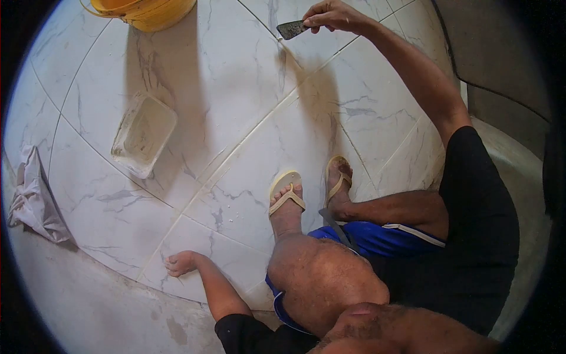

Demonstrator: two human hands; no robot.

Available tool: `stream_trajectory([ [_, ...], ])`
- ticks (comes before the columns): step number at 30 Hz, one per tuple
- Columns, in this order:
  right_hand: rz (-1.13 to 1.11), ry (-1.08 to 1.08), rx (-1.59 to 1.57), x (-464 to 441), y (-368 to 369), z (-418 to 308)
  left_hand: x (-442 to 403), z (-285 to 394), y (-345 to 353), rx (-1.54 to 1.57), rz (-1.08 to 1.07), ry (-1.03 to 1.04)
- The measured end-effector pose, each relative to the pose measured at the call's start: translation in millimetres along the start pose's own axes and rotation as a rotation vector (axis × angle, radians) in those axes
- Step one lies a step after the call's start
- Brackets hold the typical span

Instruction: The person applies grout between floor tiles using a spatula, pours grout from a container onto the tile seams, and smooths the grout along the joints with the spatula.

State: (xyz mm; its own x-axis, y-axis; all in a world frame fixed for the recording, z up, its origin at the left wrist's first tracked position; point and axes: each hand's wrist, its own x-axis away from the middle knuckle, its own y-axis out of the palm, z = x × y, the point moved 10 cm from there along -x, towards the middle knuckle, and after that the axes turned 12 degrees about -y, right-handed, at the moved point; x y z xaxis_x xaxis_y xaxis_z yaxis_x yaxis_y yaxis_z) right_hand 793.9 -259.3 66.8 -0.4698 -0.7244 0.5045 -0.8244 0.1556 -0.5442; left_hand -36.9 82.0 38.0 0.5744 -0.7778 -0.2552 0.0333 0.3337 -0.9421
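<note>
My right hand (pixel 331 16) grips a putty knife (pixel 292 29) with a dark, worn blade. The blade's corner is close to a joint between the floor tiles, with a small pale bit at its tip; I cannot tell whether it touches. My left hand (pixel 181 264) is closed, its knuckles resting on the marble-patterned tile (pixel 236 230) near the floor's lower edge. Nothing shows in its fingers. A white plastic tub (pixel 145 137), smeared with pale residue, sits on the tiles at the left, apart from both hands.
A yellow bucket (pixel 150 15) stands at the top left. A whitish cloth (pixel 36 197) lies at the left edge, by a grey concrete border (pixel 112 312). My sandalled feet (pixel 287 203) are in the middle. Pale crumbs dot the tiles. A dark grey surface (pixel 501 53) borders the right.
</note>
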Motion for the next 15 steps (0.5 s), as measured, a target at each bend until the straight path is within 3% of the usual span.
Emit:
stream_trajectory([
  [5,-0.009,0.109,-0.227,-15,0,26,3,3,-2,-0.002,-0.022,-0.014],
  [15,-0.109,0.143,-0.213,-25,2,10,3,1,-1,0.001,-0.035,-0.025],
])
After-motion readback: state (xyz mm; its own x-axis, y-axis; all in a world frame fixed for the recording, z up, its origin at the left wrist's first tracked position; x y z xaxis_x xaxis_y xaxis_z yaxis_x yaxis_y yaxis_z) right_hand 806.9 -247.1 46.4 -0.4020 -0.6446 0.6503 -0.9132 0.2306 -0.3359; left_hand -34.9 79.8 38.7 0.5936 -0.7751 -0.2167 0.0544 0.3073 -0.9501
